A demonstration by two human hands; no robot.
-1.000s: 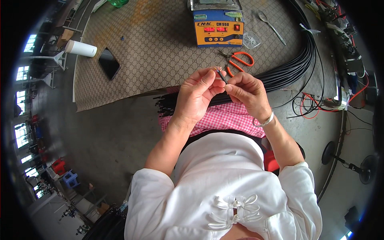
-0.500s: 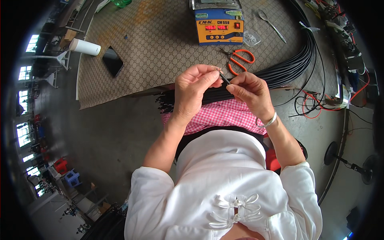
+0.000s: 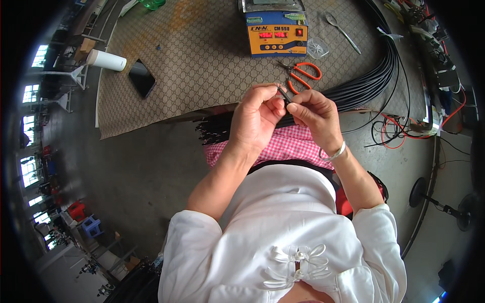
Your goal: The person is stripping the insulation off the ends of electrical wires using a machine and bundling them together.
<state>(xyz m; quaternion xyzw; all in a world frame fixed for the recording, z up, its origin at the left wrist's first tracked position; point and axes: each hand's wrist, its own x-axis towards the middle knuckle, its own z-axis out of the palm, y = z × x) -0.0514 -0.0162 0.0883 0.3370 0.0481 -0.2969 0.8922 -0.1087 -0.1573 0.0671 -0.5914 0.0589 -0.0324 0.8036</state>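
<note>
In front of my lap, my right hand (image 3: pixel 318 117) pinches a black cable (image 3: pixel 285 95) a little behind its end. Thumb and forefinger of my left hand (image 3: pixel 256 115) close on the thin wires at the tip, and its other fingers curl beside the cable. Below both hands, a thick bundle of black cables (image 3: pixel 366 90) runs from the table over my lap, its cut ends at the left. Orange-handled cutters (image 3: pixel 307 72) lie on the table just beyond my fingers.
A blue and yellow soldering unit (image 3: pixel 277 40) with a lit display stands at the back. Beside it are a small clear dish (image 3: pixel 317 48) and a spoon (image 3: pixel 343 34). A phone (image 3: pixel 142 78) and a white cup lying sideways (image 3: pixel 106 60) are at left; loose wires (image 3: pixel 391 132) hang at right.
My left hand has turned palm upward and shifted slightly right, its thumb and forefinger at the cable's tip. The right hand keeps its pinch, almost unmoved.
</note>
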